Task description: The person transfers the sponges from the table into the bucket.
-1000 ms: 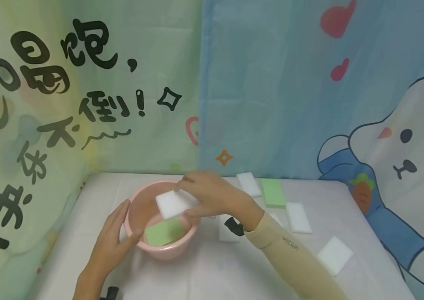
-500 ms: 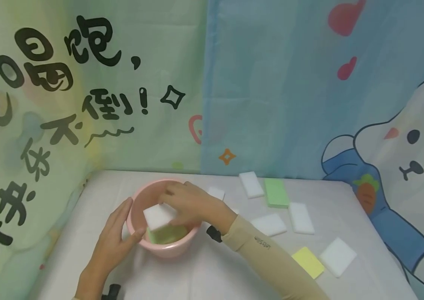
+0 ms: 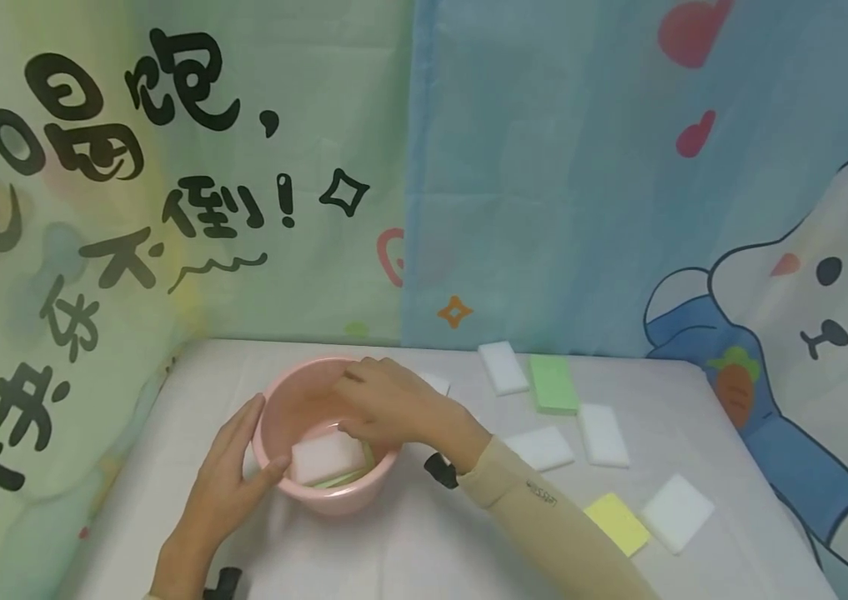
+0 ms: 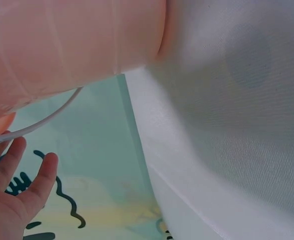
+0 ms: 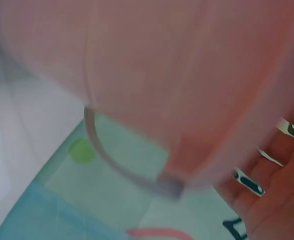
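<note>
A pink bucket (image 3: pixel 329 502) stands at the left of the table. My left hand (image 3: pixel 221 487) rests against its left side, thumb at the front rim and fingers straight along the outside. My right hand (image 3: pixel 397 404) reaches over the right rim, its fingers loose inside the bucket and holding nothing. Below them a white sponge (image 3: pixel 328 458) lies in the bucket, covering most of a green sponge (image 3: pixel 341 480). Both wrist views show the bucket's outer wall and thin handle (image 4: pixel 46 117); in the right wrist view my right fingers are spread beyond the rim.
Right of the bucket lie several white sponges (image 3: pixel 604 435), a green sponge (image 3: pixel 553 385) and a yellow sponge (image 3: pixel 617 523) on the white-covered table (image 3: pixel 424 550). One white sponge (image 3: pixel 436 383) is partly hidden behind my right hand. A printed curtain (image 3: pixel 529 183) hangs along the table's back.
My right hand lowered the white sponge into the bucket over the green one and let it go, then drew slightly up and right. The left hand stayed on the bucket.
</note>
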`<control>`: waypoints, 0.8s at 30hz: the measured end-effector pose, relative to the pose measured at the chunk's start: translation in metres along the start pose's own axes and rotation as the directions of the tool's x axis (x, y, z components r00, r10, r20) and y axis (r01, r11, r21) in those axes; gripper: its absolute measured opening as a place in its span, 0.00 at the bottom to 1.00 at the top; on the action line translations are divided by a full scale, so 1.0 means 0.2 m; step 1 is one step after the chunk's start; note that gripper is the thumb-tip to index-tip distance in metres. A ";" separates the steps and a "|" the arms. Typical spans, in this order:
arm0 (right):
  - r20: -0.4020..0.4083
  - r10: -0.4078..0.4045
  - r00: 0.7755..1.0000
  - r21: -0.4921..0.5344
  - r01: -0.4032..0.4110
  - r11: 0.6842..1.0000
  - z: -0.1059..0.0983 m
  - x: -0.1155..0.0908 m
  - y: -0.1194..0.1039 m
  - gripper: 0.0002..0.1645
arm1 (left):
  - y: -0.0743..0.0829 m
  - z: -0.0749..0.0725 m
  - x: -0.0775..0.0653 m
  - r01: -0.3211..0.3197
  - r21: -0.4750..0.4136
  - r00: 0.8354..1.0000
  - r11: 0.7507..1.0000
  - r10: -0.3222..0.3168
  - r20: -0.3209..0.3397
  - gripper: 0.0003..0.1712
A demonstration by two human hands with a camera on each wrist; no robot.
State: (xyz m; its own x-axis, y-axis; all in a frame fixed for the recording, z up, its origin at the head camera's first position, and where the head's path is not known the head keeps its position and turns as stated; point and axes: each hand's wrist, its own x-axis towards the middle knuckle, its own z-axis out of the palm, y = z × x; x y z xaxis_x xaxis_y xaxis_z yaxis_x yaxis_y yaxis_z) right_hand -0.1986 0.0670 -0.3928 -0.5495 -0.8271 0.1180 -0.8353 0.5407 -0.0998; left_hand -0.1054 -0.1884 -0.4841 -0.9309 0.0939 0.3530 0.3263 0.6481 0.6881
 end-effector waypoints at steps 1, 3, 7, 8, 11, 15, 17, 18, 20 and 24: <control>-0.024 -0.014 1.000 -0.004 0.014 1.000 -0.01 -0.02 0.01 0.22 | 0.00 0.00 0.00 0.001 0.001 1.000 1.000 -0.001 0.001 0.47; -0.086 -0.056 0.995 -0.022 0.054 0.998 -0.03 -0.06 0.03 0.17 | 0.00 0.00 0.00 0.001 -0.002 1.000 1.000 -0.001 -0.001 0.47; -0.168 -0.087 0.982 -0.033 0.083 0.996 -0.07 -0.15 0.08 0.16 | 0.01 0.00 0.00 -0.010 0.001 1.000 1.000 0.010 -0.013 0.47; -0.177 -0.078 0.981 -0.021 0.075 0.997 -0.08 -0.17 0.09 0.17 | 0.01 0.00 0.00 -0.014 0.000 1.000 1.000 0.014 -0.017 0.47; -0.189 -0.042 0.981 0.006 0.044 0.999 -0.10 -0.23 0.11 0.16 | 0.01 0.00 0.00 -0.022 -0.003 1.000 1.000 0.022 -0.021 0.47; -0.187 -0.003 0.982 0.020 0.007 1.000 -0.11 -0.32 0.14 0.15 | 0.01 0.00 0.00 -0.016 -0.009 1.000 1.000 0.016 -0.019 0.47; -0.172 0.022 0.985 0.028 -0.018 0.999 -0.11 -0.36 0.15 0.17 | 0.02 0.00 0.00 -0.011 -0.005 1.000 1.000 0.010 -0.018 0.47; -0.163 0.039 0.986 0.033 -0.034 0.999 -0.11 -0.38 0.16 0.18 | 0.02 0.00 0.00 -0.009 -0.004 1.000 1.000 0.009 -0.017 0.47; -0.153 0.070 0.986 0.038 -0.065 0.997 -0.10 -0.43 0.16 0.19 | 0.01 0.00 0.00 -0.005 0.002 1.000 1.000 0.005 -0.015 0.47; -0.161 0.118 0.980 0.024 -0.116 0.993 -0.09 -0.52 0.20 0.20 | 0.01 0.00 0.00 -0.008 0.002 1.000 1.000 0.008 -0.014 0.47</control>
State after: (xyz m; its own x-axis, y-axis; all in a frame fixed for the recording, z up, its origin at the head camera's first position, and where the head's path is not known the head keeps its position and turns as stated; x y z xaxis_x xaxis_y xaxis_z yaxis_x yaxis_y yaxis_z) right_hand -0.1749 0.1768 -0.3913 -0.6401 -0.7218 0.2633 -0.7654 0.6289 -0.1366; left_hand -0.1043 -0.1864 -0.4830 -0.9259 0.0880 0.3674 0.3332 0.6487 0.6842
